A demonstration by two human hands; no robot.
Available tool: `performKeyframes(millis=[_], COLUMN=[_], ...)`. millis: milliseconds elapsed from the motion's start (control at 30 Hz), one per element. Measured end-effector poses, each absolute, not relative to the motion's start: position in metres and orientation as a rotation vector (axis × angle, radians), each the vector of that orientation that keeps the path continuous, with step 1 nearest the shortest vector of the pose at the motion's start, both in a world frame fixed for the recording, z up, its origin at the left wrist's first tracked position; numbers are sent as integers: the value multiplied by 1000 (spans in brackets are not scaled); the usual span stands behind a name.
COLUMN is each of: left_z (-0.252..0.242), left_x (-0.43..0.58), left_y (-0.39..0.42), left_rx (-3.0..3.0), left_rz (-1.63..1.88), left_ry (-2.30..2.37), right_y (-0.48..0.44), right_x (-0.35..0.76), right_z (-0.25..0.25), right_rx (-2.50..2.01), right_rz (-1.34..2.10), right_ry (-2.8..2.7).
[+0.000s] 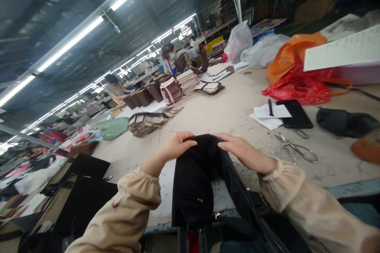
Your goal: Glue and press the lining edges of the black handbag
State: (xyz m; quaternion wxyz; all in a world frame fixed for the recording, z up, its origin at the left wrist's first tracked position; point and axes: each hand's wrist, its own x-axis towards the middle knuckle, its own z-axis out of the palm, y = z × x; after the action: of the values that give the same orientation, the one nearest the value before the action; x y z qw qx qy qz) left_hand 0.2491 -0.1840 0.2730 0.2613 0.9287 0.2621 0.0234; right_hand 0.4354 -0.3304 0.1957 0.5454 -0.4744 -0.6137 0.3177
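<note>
A black bag point(196, 182) lies over the near edge of the worktable point(225, 110), its far end raised. My left hand point(175, 146) grips that far end on the left, fingers curled over the fabric. My right hand point(240, 148) holds the same edge on the right, fingers closed on it. Both sleeves are beige.
Scissors point(293, 150), white papers point(268, 114), a black flat case point(295, 112) and a black pouch point(344, 121) lie to the right. Red and orange plastic bags point(299, 75) sit behind them. Stacks of cut pieces point(148, 123) stand further back. Two people work at the far end.
</note>
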Motion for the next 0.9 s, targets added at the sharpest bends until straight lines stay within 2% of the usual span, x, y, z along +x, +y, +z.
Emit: performKeyframes(millis=[533,733,900], left_z=[269,267,261], left_x=[257,259,255], left_y=[-188,-190,-189], left_rx=[2499,2446,2285], left_rz=[75,194,280], left_ry=[1108,1172,1114], right_y=[-330,-342,-372], right_x=[431,425,427], right_z=[191,169,137], right_rx=[-1198,-1214,-1437], right_rz=[748,756,825], right_ry=[-1380,-1244,-1039])
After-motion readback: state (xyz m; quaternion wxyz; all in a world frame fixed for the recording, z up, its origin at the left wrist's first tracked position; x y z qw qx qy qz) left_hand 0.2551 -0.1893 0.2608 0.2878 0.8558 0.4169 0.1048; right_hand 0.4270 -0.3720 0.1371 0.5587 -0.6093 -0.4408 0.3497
